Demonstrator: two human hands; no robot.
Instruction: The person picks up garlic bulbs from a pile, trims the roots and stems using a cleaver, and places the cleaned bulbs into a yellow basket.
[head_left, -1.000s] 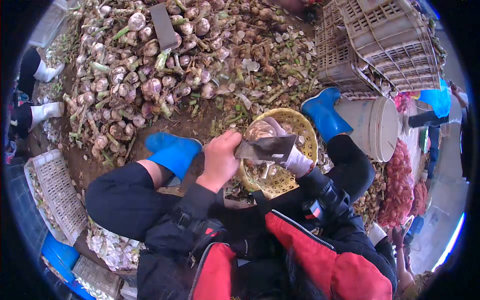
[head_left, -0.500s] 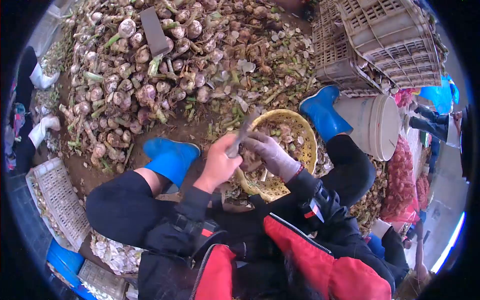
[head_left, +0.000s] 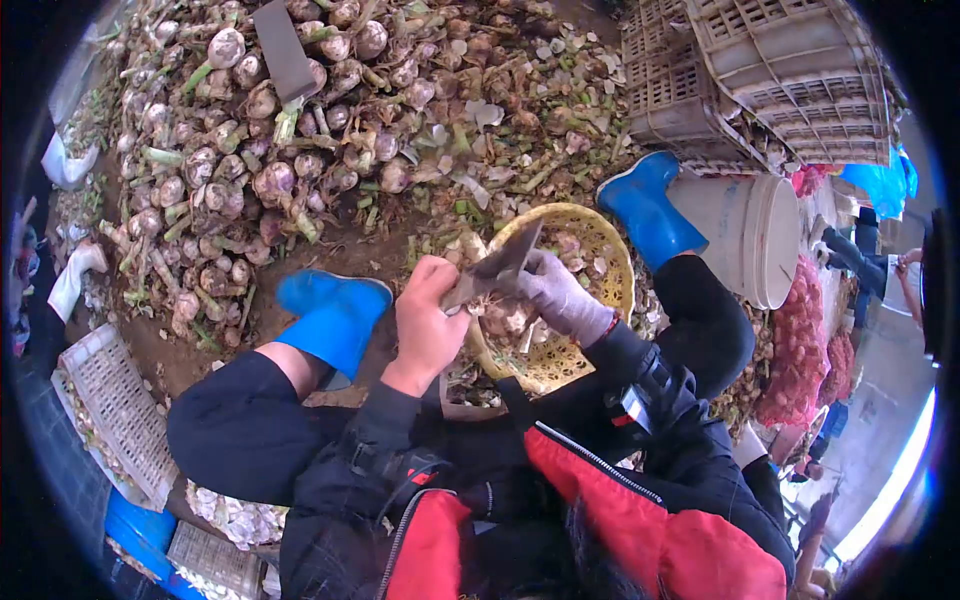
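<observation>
My bare left hand (head_left: 428,318) is closed around a knife, its broad grey blade (head_left: 514,254) angled up and to the right. In my gloved right hand (head_left: 566,300) is a garlic bulb (head_left: 505,318), partly hidden by the fingers and the blade. The two hands nearly meet, with the blade lying across the bulb's near side. Beneath them stands a yellow perforated basket (head_left: 622,262) holding garlic bulbs and scraps.
A large heap of garlic with stalks (head_left: 215,190) spreads ahead, a flat grey bar (head_left: 283,50) on top. My blue boots (head_left: 340,315) flank the basket. To the right are a white bucket (head_left: 770,245), stacked crates (head_left: 790,70) and red net sacks (head_left: 797,345). Another crate (head_left: 118,415) sits left.
The knife blade has turned to show more of its flat side and shifted right. Both hands remain close together above the basket. The view has moved slightly.
</observation>
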